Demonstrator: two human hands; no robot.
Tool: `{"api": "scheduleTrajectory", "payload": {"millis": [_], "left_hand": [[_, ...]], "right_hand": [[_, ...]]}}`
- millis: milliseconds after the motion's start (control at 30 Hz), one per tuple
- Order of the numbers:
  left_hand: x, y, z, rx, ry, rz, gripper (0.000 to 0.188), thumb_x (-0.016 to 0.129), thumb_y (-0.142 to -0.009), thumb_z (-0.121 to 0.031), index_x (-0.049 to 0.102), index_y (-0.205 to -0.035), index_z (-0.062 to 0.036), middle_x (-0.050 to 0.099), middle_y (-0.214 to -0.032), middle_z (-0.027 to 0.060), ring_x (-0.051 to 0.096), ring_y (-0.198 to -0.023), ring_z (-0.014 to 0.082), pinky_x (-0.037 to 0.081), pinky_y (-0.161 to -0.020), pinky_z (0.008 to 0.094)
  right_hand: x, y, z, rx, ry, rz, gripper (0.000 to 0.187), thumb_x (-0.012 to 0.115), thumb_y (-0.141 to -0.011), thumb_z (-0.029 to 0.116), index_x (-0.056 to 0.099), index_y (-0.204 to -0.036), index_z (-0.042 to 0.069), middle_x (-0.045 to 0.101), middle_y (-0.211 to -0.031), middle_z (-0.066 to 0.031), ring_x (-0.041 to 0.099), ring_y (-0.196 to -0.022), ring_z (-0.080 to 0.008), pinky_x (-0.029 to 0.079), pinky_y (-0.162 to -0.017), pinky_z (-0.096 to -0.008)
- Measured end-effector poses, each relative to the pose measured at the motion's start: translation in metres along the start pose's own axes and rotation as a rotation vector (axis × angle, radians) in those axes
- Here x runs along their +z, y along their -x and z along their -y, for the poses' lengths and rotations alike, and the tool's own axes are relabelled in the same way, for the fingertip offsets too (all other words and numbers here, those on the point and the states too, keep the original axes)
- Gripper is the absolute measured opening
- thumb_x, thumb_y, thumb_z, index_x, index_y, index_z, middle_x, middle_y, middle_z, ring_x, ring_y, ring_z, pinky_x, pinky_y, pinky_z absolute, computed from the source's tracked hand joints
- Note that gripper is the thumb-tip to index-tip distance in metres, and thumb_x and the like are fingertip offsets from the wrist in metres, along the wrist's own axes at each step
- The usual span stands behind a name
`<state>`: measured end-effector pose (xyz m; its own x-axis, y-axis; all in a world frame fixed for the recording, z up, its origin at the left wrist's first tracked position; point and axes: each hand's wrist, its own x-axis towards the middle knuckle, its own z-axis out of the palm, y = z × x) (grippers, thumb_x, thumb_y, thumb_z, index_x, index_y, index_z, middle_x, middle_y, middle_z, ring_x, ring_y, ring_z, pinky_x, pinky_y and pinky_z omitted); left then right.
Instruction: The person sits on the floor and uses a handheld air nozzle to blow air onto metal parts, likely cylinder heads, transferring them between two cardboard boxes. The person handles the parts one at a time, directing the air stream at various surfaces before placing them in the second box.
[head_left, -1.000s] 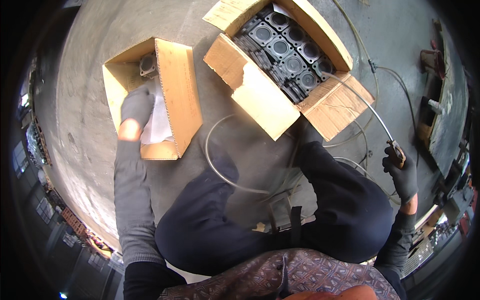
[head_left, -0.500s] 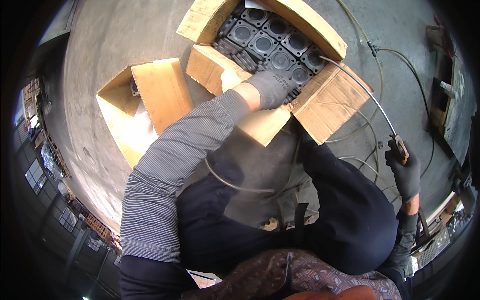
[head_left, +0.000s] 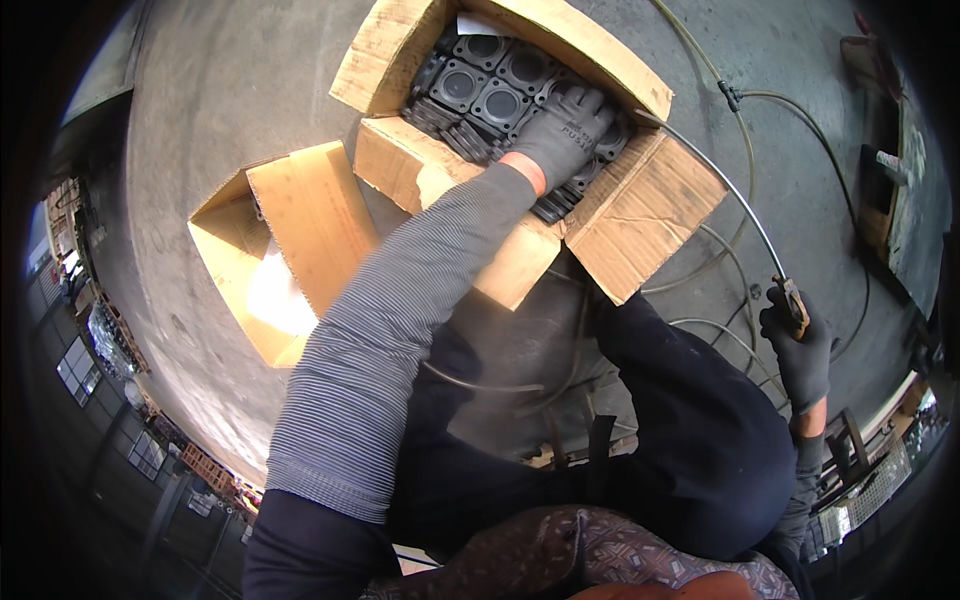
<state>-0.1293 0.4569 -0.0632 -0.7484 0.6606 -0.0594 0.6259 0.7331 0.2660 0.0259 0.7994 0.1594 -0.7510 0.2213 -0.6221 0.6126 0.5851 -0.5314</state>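
Note:
My left hand, in a grey glove, reaches into an open cardboard box and lies over the dark metal castings inside. Its fingers look stretched out and a little apart; their tips rest on the castings and are partly hidden. The castings stand in rows, with square flanges, round centres and corner holes. Out at the right, my right hand, also gloved, is closed around the handle of an air blow gun. The gun's long curved metal tube arches to the box's right edge.
A second open cardboard box stands on the concrete floor to the left, with something pale inside. Hoses with a T-joint run along the floor at the right. Another thin tube lies between my legs. A bench-like structure stands far right.
My left hand has moved farther into the box, up over the castings. Both boxes have shifted slightly in view. My right hand keeps the blow gun in about the same place.

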Motion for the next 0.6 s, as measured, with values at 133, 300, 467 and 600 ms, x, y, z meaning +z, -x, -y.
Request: {"api": "scheduleTrajectory", "payload": {"millis": [133,300,467,600], "left_hand": [[-0.001,-0.006,-0.002,-0.042,-0.099,0.047,0.039,0.071,-0.083,-0.024,0.068,-0.121,-0.0130,0.060,-0.121,0.0096,0.055,-0.119,0.0303,0.045,-0.099,0.0481],[0.000,-0.020,-0.009,-0.105,-0.187,0.119,0.038,0.074,-0.084,-0.034,0.072,-0.118,-0.0178,0.064,-0.122,0.0086,0.057,-0.119,0.0314,0.047,-0.092,0.0501],[-0.007,-0.024,-0.006,-0.146,-0.101,0.108,0.038,0.075,-0.084,-0.034,0.074,-0.119,-0.0188,0.066,-0.125,0.0094,0.057,-0.121,0.0309,0.045,-0.095,0.0506],[-0.015,-0.021,-0.012,-0.149,-0.170,0.109,0.038,0.076,-0.082,-0.030,0.074,-0.118,-0.0189,0.064,-0.124,0.0085,0.057,-0.121,0.0301,0.043,-0.099,0.0502]], "right_hand": [[0.001,-0.001,0.000,-0.036,0.001,0.025,0.030,0.075,-0.088,0.002,0.070,-0.118,-0.001,0.069,-0.091,0.0001,0.059,-0.083,-0.0076,0.051,-0.077,-0.0275],[-0.001,0.002,0.001,-0.033,0.040,0.036,0.029,0.076,-0.088,0.002,0.070,-0.116,-0.002,0.071,-0.093,-0.0013,0.060,-0.086,-0.0072,0.052,-0.079,-0.0274],[-0.002,0.005,-0.004,-0.033,0.020,0.012,0.029,0.076,-0.089,0.002,0.070,-0.117,-0.001,0.072,-0.095,-0.0024,0.061,-0.087,-0.0070,0.052,-0.080,-0.0274],[-0.003,0.004,-0.006,-0.030,0.047,0.019,0.029,0.075,-0.089,0.002,0.070,-0.117,-0.001,0.072,-0.095,-0.0022,0.061,-0.087,-0.0070,0.052,-0.080,-0.0273]]}}
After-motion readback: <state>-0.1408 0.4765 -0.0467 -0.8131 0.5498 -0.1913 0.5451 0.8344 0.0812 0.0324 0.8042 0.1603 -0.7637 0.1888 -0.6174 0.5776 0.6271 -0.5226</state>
